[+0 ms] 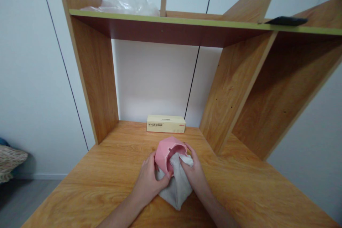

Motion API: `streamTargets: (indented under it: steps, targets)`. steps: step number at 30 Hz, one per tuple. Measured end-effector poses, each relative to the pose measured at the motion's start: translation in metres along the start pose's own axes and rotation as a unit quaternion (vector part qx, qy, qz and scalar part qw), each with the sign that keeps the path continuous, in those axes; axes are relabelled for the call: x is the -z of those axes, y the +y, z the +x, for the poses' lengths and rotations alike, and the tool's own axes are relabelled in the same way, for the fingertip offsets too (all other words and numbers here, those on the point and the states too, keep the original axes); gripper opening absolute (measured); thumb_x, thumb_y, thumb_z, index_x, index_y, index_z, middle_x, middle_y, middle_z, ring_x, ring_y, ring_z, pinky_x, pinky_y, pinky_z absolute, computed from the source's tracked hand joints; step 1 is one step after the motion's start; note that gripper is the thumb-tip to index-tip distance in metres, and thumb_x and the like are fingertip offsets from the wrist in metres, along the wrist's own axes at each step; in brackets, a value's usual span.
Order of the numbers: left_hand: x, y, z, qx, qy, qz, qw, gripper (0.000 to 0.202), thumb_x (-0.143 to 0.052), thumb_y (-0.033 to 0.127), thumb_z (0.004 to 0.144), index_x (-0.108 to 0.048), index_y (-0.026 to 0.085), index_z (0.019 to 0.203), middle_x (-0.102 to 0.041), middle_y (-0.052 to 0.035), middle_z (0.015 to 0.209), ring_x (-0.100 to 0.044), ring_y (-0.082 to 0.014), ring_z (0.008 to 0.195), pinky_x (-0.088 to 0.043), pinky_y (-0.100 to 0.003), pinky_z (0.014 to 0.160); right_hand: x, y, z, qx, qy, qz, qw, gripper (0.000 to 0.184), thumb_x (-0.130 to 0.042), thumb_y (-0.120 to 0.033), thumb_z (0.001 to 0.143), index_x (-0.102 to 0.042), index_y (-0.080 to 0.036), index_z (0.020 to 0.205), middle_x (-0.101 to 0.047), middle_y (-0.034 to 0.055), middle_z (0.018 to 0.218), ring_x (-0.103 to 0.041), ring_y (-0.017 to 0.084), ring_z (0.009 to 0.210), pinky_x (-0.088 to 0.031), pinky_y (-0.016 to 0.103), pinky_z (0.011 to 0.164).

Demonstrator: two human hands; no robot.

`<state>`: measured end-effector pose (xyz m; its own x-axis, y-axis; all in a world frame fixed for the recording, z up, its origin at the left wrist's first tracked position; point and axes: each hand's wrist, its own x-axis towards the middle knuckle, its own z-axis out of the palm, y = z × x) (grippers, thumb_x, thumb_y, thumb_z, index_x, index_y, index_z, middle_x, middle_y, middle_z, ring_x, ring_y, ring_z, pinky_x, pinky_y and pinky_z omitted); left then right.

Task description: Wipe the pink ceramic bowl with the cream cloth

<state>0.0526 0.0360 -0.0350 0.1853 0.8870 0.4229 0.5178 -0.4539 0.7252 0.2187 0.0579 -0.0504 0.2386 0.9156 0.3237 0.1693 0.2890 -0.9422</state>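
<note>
A pink faceted cup point(165, 151) is tilted on its side above the wooden desk point(107, 174), its mouth turned toward me. My left hand point(150, 178) is wrapped round the cup's left side and rim. My right hand point(193, 172) presses a grey-white cloth point(176, 187) into the cup's opening, fingers closed on the cloth. The rest of the cloth hangs down onto the desk between my wrists.
A long cream box with printed text point(166, 124) lies at the back of the desk against the white wall. A shelf point(165, 21) overhead carries crumpled clear plastic point(128, 3) and a flat black object point(287, 20). Wooden side panels point(227, 89) rise on both sides.
</note>
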Motion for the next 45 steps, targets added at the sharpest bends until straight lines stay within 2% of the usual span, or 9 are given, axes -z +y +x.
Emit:
streamTargets:
  steps: [5, 8, 16, 21, 27, 30, 35, 39, 45]
  targets:
    - [0.008, -0.005, 0.003, -0.042, 0.022, 0.082, 0.996, 0.057, -0.057, 0.034, 0.065, -0.043, 0.015, 0.116, -0.058, -0.0109, 0.101, -0.052, -0.0266, 0.091, -0.038, -0.041, 0.082, 0.006, -0.015, -0.003, -0.007, -0.010, -0.146, 0.989, 0.064, -0.052, -0.019, 0.064, -0.034, -0.019, 0.125, -0.059, -0.0030, 0.067, -0.056, 0.015, 0.056, -0.045, 0.025, 0.056]
    - [0.012, -0.002, 0.003, -0.071, 0.010, 0.122, 0.990, 0.060, -0.056, 0.040, 0.063, -0.045, 0.016, 0.117, -0.059, -0.0096, 0.092, -0.053, -0.0269, 0.084, -0.038, -0.042, 0.078, 0.010, -0.022, -0.005, 0.023, -0.001, -0.215, 0.976, 0.065, -0.053, -0.021, 0.063, -0.035, -0.019, 0.125, -0.053, -0.0059, 0.057, -0.052, 0.014, 0.048, -0.041, 0.023, 0.050]
    - [0.011, -0.001, 0.003, -0.065, 0.002, 0.098, 0.993, 0.059, -0.052, 0.042, 0.069, -0.042, 0.015, 0.121, -0.058, -0.0109, 0.098, -0.052, -0.0257, 0.085, -0.039, -0.041, 0.077, 0.008, -0.017, -0.006, 0.016, -0.034, -0.149, 0.988, 0.060, -0.046, -0.018, 0.067, -0.035, -0.018, 0.126, -0.062, -0.0016, 0.069, -0.058, 0.015, 0.061, -0.046, 0.025, 0.060]
    - [0.006, -0.005, 0.003, -0.012, -0.015, 0.022, 1.000, 0.068, -0.056, 0.044, 0.070, -0.034, 0.013, 0.125, -0.052, -0.0146, 0.114, -0.049, -0.0265, 0.100, -0.038, -0.042, 0.085, 0.004, -0.006, -0.005, 0.003, 0.013, -0.054, 0.998, 0.060, -0.048, -0.019, 0.067, -0.034, -0.018, 0.126, -0.063, 0.0058, 0.099, -0.061, 0.018, 0.082, -0.049, 0.029, 0.072]
    - [0.000, 0.002, -0.001, -0.006, -0.019, -0.063, 0.998, 0.043, -0.056, 0.036, 0.071, -0.045, 0.016, 0.108, -0.056, -0.0098, 0.104, -0.053, -0.0217, 0.095, -0.042, -0.036, 0.083, -0.003, 0.002, -0.003, 0.023, -0.010, 0.005, 1.000, 0.056, -0.050, -0.018, 0.064, -0.039, -0.019, 0.120, -0.052, 0.0082, 0.121, -0.051, 0.019, 0.108, -0.040, 0.032, 0.091]
    - [0.001, 0.001, 0.000, 0.012, 0.002, -0.045, 0.999, 0.040, -0.057, 0.030, 0.068, -0.047, 0.016, 0.104, -0.058, -0.0089, 0.098, -0.054, -0.0225, 0.091, -0.043, -0.037, 0.081, -0.001, -0.003, -0.003, 0.006, -0.014, -0.039, 0.999, 0.061, -0.050, -0.018, 0.063, -0.037, -0.018, 0.122, -0.057, 0.0075, 0.112, -0.056, 0.019, 0.096, -0.044, 0.031, 0.083]
    - [0.004, -0.004, 0.001, -0.007, -0.004, 0.012, 1.000, 0.052, -0.058, 0.023, 0.062, -0.045, 0.017, 0.112, -0.056, -0.0096, 0.100, -0.051, -0.0269, 0.095, -0.040, -0.043, 0.085, 0.007, -0.017, -0.004, -0.016, 0.000, -0.170, 0.985, 0.067, -0.051, -0.018, 0.061, -0.034, -0.019, 0.126, -0.060, -0.0015, 0.070, -0.057, 0.015, 0.057, -0.045, 0.026, 0.058]
    - [0.008, -0.005, 0.001, -0.030, -0.014, 0.012, 0.999, 0.055, -0.056, 0.024, 0.062, -0.044, 0.018, 0.115, -0.056, -0.0082, 0.097, -0.052, -0.0253, 0.090, -0.041, -0.041, 0.083, 0.009, -0.021, -0.007, 0.009, 0.009, -0.202, 0.979, 0.065, -0.052, -0.018, 0.061, -0.037, -0.021, 0.124, -0.058, -0.0035, 0.065, -0.056, 0.015, 0.055, -0.044, 0.025, 0.056]
    - [0.010, -0.003, 0.001, -0.040, -0.022, 0.001, 0.999, 0.057, -0.058, 0.029, 0.063, -0.044, 0.017, 0.117, -0.057, -0.0089, 0.098, -0.052, -0.0252, 0.090, -0.041, -0.040, 0.083, 0.006, -0.018, -0.009, 0.030, -0.006, -0.149, 0.988, 0.061, -0.048, -0.016, 0.062, -0.039, -0.020, 0.122, -0.059, -0.0038, 0.065, -0.055, 0.014, 0.054, -0.044, 0.023, 0.055]
